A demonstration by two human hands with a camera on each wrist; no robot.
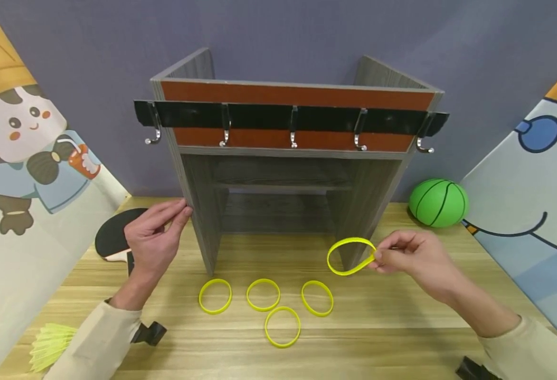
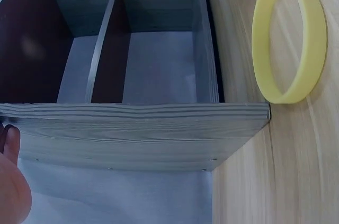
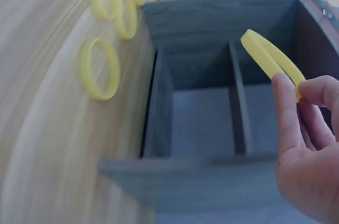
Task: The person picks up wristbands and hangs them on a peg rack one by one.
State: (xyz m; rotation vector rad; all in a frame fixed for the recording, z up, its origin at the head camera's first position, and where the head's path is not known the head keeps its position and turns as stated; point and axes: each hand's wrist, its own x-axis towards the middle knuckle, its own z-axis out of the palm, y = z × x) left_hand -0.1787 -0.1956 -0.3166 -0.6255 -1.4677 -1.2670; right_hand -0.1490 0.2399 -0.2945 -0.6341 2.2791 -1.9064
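Right hand [image 1: 413, 258] pinching yellow ring [image 1: 349, 240], raised before shelf unit [image 1: 297, 94]; pinched end hidden. Left hand [image 1: 154, 237] at unit's left panel [image 1: 204, 211], mostly cropped in left-wrist view; grip or touch, cannot tell.

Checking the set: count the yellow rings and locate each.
5: the right hand pinches one ring; on the table, a left ring, middle ring and right ring lie before the shelf, with a fifth ring in front of them. Any behind the shelf would be hidden.
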